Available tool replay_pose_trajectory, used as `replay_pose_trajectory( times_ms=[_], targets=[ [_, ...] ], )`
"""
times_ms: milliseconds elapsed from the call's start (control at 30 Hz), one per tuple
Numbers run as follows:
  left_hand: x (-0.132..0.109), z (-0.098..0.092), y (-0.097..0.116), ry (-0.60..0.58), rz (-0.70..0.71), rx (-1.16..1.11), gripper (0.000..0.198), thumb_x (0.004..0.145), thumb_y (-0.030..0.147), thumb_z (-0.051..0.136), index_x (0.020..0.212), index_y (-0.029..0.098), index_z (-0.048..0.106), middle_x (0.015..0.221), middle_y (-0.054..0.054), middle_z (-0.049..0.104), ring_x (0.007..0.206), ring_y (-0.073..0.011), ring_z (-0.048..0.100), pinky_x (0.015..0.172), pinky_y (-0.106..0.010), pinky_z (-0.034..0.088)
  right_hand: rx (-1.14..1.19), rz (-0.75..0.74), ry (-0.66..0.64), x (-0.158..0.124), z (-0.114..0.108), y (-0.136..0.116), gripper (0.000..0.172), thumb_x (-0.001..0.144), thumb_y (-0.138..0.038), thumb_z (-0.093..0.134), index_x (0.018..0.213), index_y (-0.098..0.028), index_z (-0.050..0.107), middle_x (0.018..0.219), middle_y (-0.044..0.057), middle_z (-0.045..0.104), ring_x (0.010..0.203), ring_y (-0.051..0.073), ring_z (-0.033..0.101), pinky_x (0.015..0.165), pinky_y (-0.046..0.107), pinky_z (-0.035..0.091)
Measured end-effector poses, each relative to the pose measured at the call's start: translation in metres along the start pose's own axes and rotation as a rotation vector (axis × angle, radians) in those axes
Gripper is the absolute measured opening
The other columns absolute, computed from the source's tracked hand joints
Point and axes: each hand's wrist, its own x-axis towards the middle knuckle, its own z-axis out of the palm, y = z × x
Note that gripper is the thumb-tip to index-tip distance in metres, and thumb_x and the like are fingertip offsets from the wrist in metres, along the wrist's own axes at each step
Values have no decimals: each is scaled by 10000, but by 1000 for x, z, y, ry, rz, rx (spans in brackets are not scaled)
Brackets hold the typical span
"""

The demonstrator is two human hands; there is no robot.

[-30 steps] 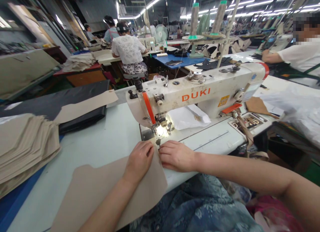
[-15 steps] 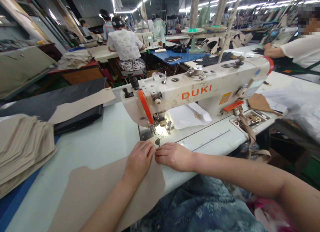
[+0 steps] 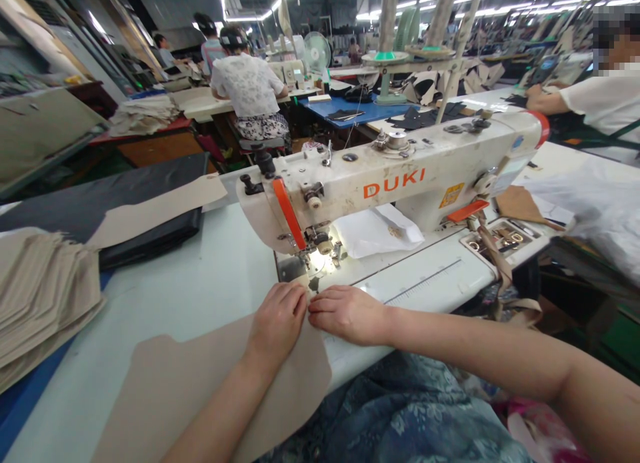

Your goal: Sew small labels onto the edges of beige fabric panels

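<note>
A large beige fabric panel (image 3: 200, 363) lies on the pale sewing table, its narrow end reaching up to the lit needle area of a white sewing machine (image 3: 390, 176). My left hand (image 3: 280, 316) is closed over the panel's upper end, fingers bent and pressed together at its edge. Right beside it, my right hand (image 3: 350, 314) has its fingers curled together at that same edge, the fingertips almost meeting those of the left. Both hands are just in front of the presser foot (image 3: 303, 258). What lies under the fingertips is hidden.
Stacked beige panels (image 3: 40, 296) stand at the left, near a black folded sheet (image 3: 150, 230) with one beige strip (image 3: 160, 210) on it. A white sheet (image 3: 375, 230) lies under the machine arm. A parts tray (image 3: 505, 240) sits at right. Other people work behind.
The view has shifted very slightly. Both hands and the beige panel stay practically in the same place at the machine.
</note>
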Motion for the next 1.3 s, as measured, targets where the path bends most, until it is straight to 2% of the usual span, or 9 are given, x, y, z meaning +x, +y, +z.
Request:
replay_pose_trajectory(
  times_ms=[433, 700, 1000, 1300],
  targets=[
    [2, 1, 1, 41, -4, -10, 217, 935, 167, 407, 793, 150, 570, 790, -61, 635, 757, -192, 554, 723, -320, 494, -17, 69, 1, 5, -4, 0, 206, 934, -234, 473, 988, -122, 637, 1050, 79, 633, 991, 203, 535, 889, 317, 427],
    [1, 0, 1, 34, -42, -68, 204, 925, 155, 413, 790, 155, 567, 782, -55, 628, 753, -188, 554, 719, -315, 496, -79, 78, -7, 11, -6, 4, 185, 911, -238, 504, 940, -122, 645, 980, 75, 625, 922, 214, 530, 837, 326, 427],
    [1, 0, -1, 29, -85, -120, 175, 903, 156, 430, 803, 166, 574, 801, -55, 639, 769, -189, 567, 717, -315, 500, -98, 67, 1, 15, -6, 5, 154, 911, -237, 526, 906, -133, 640, 929, 63, 620, 891, 204, 525, 853, 318, 405],
    [0, 0, -2, -4, -304, -176, 64, 809, 160, 497, 772, 179, 546, 755, -42, 601, 740, -202, 560, 678, -329, 490, -114, 42, -11, 17, -8, 7, 134, 903, -220, 537, 855, -133, 627, 877, 53, 606, 863, 199, 522, 873, 322, 393]
  ],
)
